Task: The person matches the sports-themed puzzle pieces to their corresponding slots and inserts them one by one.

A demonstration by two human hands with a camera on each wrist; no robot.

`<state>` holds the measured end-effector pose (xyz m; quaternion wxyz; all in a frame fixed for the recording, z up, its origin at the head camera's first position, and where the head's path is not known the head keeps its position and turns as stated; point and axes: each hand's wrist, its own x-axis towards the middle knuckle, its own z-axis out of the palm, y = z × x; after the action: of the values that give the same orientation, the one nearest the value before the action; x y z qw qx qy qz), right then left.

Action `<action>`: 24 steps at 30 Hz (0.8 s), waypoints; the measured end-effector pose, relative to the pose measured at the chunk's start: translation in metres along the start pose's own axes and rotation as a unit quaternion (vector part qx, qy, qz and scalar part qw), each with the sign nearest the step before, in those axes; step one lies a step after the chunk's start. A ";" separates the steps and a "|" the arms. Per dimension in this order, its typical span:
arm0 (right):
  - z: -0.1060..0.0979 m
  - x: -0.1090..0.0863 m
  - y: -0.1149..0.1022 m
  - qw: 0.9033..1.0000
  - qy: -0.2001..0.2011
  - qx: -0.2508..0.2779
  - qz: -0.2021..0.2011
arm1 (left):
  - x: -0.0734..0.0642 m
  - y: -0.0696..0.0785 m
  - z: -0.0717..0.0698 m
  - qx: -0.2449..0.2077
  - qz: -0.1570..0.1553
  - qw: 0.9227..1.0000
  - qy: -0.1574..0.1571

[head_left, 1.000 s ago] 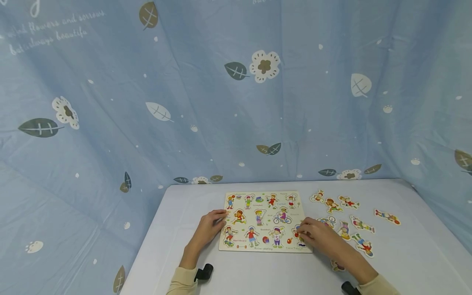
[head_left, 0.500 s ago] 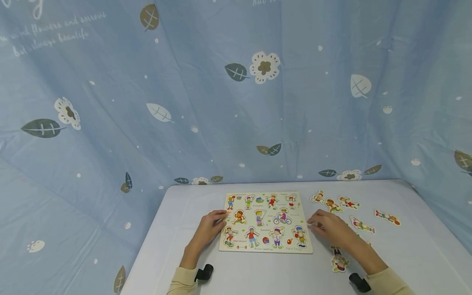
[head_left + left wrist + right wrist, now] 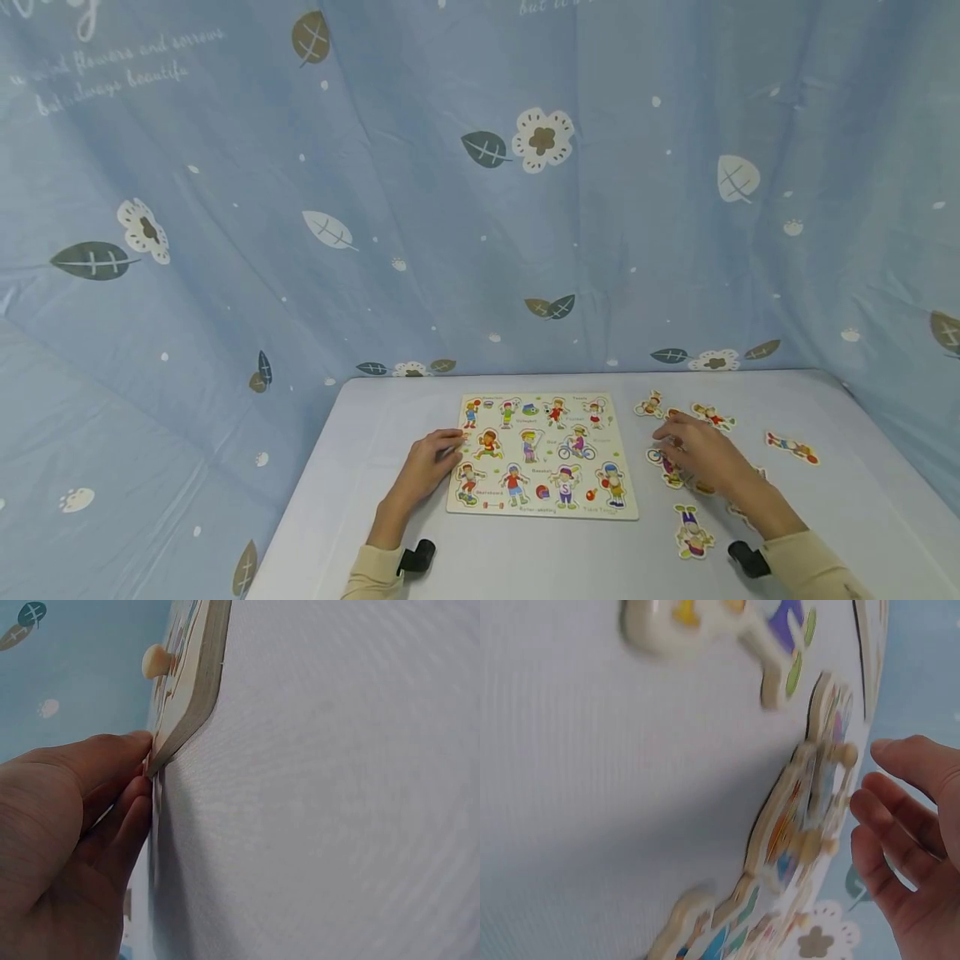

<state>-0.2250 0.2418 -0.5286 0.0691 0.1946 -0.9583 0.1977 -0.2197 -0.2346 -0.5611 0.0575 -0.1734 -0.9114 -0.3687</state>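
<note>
A wooden knob puzzle board (image 3: pixel 603 457) printed with children playing sports lies flat on the table. My left hand (image 3: pixel 427 464) holds its left edge. In the left wrist view, the thumb (image 3: pixel 112 754) is on the board's rim and the fingers are close below it; a round wooden knob (image 3: pixel 156 661) stands up from the board. To the right, my right hand (image 3: pixel 705 454) hovers over a cluster of loose puzzle pieces, its fingers loosely bent and holding nothing. In the right wrist view, the fingertips are close to the knob (image 3: pixel 845 755) of one piece.
Several more pieces lie around the right hand, among them one with a purple cap (image 3: pixel 693 533) nearer the front and one (image 3: pixel 792 447) farther right. A blue patterned curtain (image 3: pixel 450 208) hangs behind the white table (image 3: pixel 525 558).
My right hand has left the figure at the board's lower right and moved right, over the loose pieces. The purple-capped piece is now uncovered. My left hand stays at the board's edge.
</note>
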 end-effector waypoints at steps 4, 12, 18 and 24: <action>-0.003 0.003 0.006 1.000 0.002 -0.011 0.007 | 0.000 0.000 -0.001 0.002 0.003 1.000 0.000; -0.005 0.011 0.020 0.999 -0.016 -0.009 0.037 | 0.000 0.001 -0.002 -0.005 0.001 1.000 -0.001; -0.003 0.014 0.027 0.998 -0.032 0.002 0.061 | -0.001 0.000 -0.001 -0.006 -0.003 1.000 -0.002; -0.004 0.017 0.033 0.998 -0.021 -0.003 0.061 | -0.001 -0.001 0.001 -0.004 -0.003 1.000 -0.001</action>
<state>-0.2534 0.2656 -0.5330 0.0373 0.1399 -0.9701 0.1949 -0.2192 -0.2350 -0.5622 0.0549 -0.1712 -0.9103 -0.3728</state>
